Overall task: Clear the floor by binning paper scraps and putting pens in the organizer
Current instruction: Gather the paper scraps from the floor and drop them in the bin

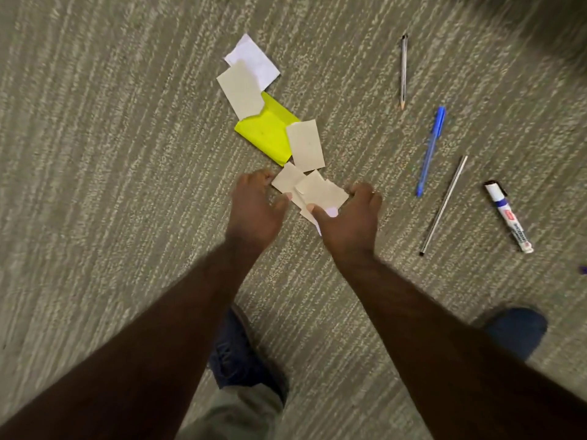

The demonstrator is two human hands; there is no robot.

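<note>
Paper scraps lie in a line on the carpet: a white scrap point(257, 60), a beige scrap point(241, 90), a yellow sheet point(266, 131), another beige scrap point(305, 145) and a small pile of beige scraps point(313, 190). My left hand point(257, 211) and my right hand point(347, 222) flank that nearest pile, fingers curled and both thumbs touching its edges. To the right lie a pencil point(403, 71), a blue pen point(431, 150), a thin grey pen point(444, 204) and a whiteboard marker point(508, 215).
Grey striped carpet point(111, 154) covers the whole floor. My two shoes point(235, 350) point(514, 328) stand near the bottom of the view. A small purple object point(583, 269) shows at the right edge. No bin or organizer is in view.
</note>
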